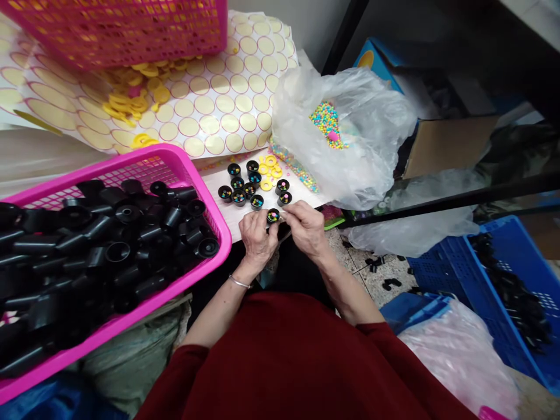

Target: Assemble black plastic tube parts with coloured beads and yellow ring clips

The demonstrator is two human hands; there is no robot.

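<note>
My left hand (258, 236) and my right hand (306, 226) meet at a small black cup (273, 216) filled with coloured beads, fingers of both curled around it at the front edge of a white board (219, 178). Behind it stand several more black cups (245, 185) with beads inside. Yellow rings (270, 169) lie among them. A clear plastic bag (350, 140) holding pastel beads (327, 121) sits just right of the cups.
A pink basket (131, 169) full of black cylinders (109, 245) fills the left. A sheet of round stickers (227, 105), loose yellow rings (126, 105) and another pink basket (122, 29) lie behind. A blue crate (503, 291) with black parts stands at right.
</note>
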